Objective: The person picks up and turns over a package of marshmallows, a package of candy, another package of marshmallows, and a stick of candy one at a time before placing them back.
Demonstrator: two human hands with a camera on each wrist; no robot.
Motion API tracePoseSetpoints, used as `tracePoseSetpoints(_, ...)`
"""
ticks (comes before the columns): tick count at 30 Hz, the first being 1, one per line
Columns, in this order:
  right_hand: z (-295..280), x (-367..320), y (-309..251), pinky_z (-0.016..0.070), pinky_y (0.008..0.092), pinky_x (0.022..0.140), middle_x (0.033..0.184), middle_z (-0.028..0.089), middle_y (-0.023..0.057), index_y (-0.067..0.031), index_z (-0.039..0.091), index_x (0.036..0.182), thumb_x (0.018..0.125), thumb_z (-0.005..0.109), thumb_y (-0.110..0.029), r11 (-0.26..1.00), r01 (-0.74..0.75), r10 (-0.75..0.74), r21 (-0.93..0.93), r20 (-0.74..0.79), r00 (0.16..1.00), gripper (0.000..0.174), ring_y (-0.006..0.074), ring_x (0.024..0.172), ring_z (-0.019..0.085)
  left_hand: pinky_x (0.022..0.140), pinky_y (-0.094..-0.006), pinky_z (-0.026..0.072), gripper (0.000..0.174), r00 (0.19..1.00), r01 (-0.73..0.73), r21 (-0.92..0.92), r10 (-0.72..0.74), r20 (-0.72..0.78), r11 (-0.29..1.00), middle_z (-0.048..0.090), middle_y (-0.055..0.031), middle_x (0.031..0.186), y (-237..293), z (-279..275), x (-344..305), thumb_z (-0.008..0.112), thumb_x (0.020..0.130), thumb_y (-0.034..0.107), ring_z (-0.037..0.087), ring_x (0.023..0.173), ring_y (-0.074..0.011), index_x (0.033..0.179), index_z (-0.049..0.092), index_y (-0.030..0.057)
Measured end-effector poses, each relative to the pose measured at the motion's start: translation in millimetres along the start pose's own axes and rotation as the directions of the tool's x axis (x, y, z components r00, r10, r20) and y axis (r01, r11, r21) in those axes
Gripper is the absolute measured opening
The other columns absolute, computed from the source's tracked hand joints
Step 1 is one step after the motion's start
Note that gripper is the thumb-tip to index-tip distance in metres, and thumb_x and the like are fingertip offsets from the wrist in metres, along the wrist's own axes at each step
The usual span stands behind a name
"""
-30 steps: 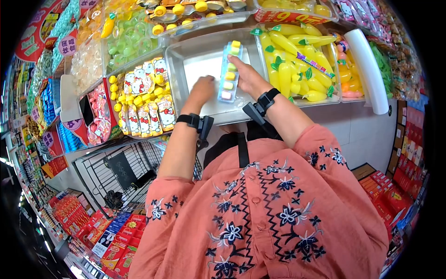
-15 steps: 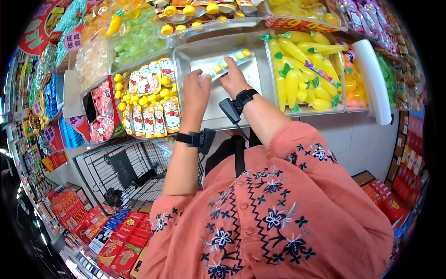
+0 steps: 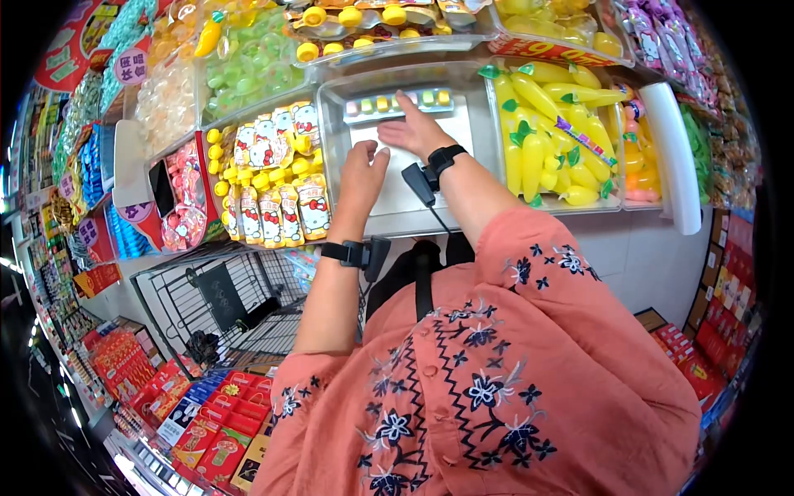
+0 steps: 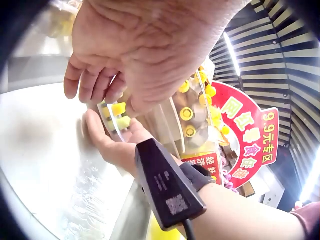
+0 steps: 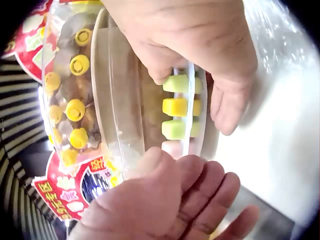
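Observation:
A long, narrow clear pack of yellow, green and pink pieces lies crosswise along the back wall of a shallow bin. The right hand holds it near its middle, thumb over the back side and fingers on the front side, as the right wrist view shows with the pack. Just left of and nearer than the pack is the left hand, fingers loosely bent with nothing in them. The left wrist view has the left hand above the pack.
Hello Kitty pouches fill the bin to the left; yellow banana-shaped items fill the right one. Yellow-capped pouches sit behind. A white roll stands at the right, a phone at the left, and a wire cart below.
The pack has turned from lengthwise through a slant to crosswise and moved to the bin's back wall. The left hand came up to its left end, then drew back slightly toward the body.

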State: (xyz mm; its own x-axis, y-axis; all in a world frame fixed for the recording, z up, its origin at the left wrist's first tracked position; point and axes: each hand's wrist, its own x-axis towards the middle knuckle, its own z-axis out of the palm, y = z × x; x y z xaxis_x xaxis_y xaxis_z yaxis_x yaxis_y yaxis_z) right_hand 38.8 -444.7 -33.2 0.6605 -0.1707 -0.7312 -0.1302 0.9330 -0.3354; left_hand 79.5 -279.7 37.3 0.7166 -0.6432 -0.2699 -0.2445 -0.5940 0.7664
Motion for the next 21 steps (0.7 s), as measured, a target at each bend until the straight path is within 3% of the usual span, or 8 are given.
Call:
tracePoseSetpoints(2, 2, -22, -12, 0.0530, 0.0489, 0.098, 0.134, 0.051, 0.0323, 0.0050, 0.032, 0.146, 0.088, 0.063, -0.066, 0.988, -0.018, 0.017, -0.155, -0.004, 1.000, 0.096, 0.0411, 0.120, 0.058, 0.092, -0.0369, 0.0510, 0.049, 1.000, 0.025, -0.025, -0.025, 0.014, 0.999, 0.067, -0.0234, 0.114, -2, 3, 3, 0.063, 0.096, 0.032, 0.066, 0.106, -0.0296, 0.122, 0.058, -0.0090)
tracePoseSetpoints(6, -9, -23, -21, 0.0551, 0.0473, 0.094, 0.134, 0.051, 0.0332, 0.0126, 0.030, 0.144, 0.087, 0.062, -0.068, 0.960, -0.063, 0.060, -0.274, -0.019, 0.998, 0.104, 0.0402, 0.117, 0.060, 0.085, -0.0392, 0.0529, 0.052, 0.992, 0.127, -0.089, -0.125, 0.022, 0.988, 0.067, -0.0239, 0.110, 0, 7, 11, 0.064, 0.094, 0.034, 0.067, 0.099, -0.0306, 0.123, 0.057, -0.0088)
tracePoseSetpoints(9, -19, -28, -22, 0.0564, 0.0465, 0.092, 0.131, 0.054, 0.0327, 0.0159, 0.030, 0.143, 0.088, 0.062, -0.066, 0.958, -0.030, 0.030, -0.285, -0.004, 1.000, 0.104, 0.0393, 0.114, 0.062, 0.085, -0.0358, 0.0547, 0.058, 0.940, 0.338, -0.228, -0.315, 0.132, 0.913, 0.065, -0.0222, 0.112, 2, 11, 21, 0.063, 0.095, 0.035, 0.067, 0.101, -0.0283, 0.128, 0.052, -0.0109)
tracePoseSetpoints(12, -22, -37, -25, 0.0572, 0.0460, 0.090, 0.130, 0.054, 0.0327, 0.0164, 0.031, 0.143, 0.090, 0.061, -0.064, 0.954, -0.037, 0.022, -0.299, -0.052, 0.998, 0.101, 0.0387, 0.112, 0.063, 0.087, -0.0357, 0.0567, 0.058, 0.900, 0.435, -0.562, -0.360, 0.245, 0.703, 0.061, -0.0236, 0.119, 1, 17, 30, 0.061, 0.096, 0.032, 0.065, 0.108, -0.0302, 0.131, 0.047, -0.0131)
tracePoseSetpoints(14, -26, -45, -28, 0.0588, 0.0463, 0.086, 0.129, 0.054, 0.0307, 0.0128, 0.033, 0.142, 0.092, 0.063, -0.055, 0.953, 0.012, -0.053, -0.304, -0.127, 0.990, 0.090, 0.0383, 0.111, 0.063, 0.090, -0.0388, 0.0574, 0.055, 0.903, 0.420, -0.690, -0.345, 0.255, 0.590, 0.057, -0.0254, 0.124, -2, 24, 37, 0.058, 0.098, 0.028, 0.063, 0.110, -0.0334, 0.132, 0.045, -0.0139)
tracePoseSetpoints(16, -29, -51, -31, 0.0592, 0.0466, 0.084, 0.129, 0.053, 0.0286, 0.0097, 0.034, 0.143, 0.094, 0.063, -0.052, 0.938, 0.075, -0.137, -0.339, -0.164, 0.977, 0.084, 0.0372, 0.111, 0.063, 0.092, -0.0413, 0.0575, 0.053, 0.902, 0.404, -0.787, -0.345, 0.259, 0.466, 0.053, -0.0274, 0.129, -4, 30, 44, 0.055, 0.099, 0.023, 0.061, 0.114, -0.0358, 0.134, 0.042, -0.0144)
tracePoseSetpoints(17, -29, -49, -33, 0.0610, 0.0438, 0.075, 0.123, 0.054, 0.0248, 0.0055, 0.034, 0.142, 0.096, 0.063, -0.040, 0.949, 0.084, -0.159, -0.302, -0.231, 0.960, 0.071, 0.0353, 0.105, 0.064, 0.094, -0.0423, 0.0573, 0.052, 0.901, 0.394, -0.825, -0.349, 0.259, 0.405, 0.051, -0.0285, 0.131, -3, 31, 47, 0.053, 0.100, 0.021, 0.060, 0.116, -0.0367, 0.135, 0.040, -0.0145)
tracePoseSetpoints(21, -25, -46, -36, 0.0599, 0.0380, 0.061, 0.113, 0.056, 0.0192, 0.0017, 0.033, 0.133, 0.095, 0.064, -0.027, 0.904, 0.199, -0.347, -0.379, -0.379, 0.858, 0.057, 0.0286, 0.093, 0.066, 0.098, -0.0455, 0.0562, 0.053, 0.885, 0.336, -0.920, -0.401, 0.236, 0.201, 0.043, -0.0343, 0.136, -3, 33, 60, 0.048, 0.103, 0.016, 0.057, 0.121, -0.0415, 0.141, 0.028, -0.0157)
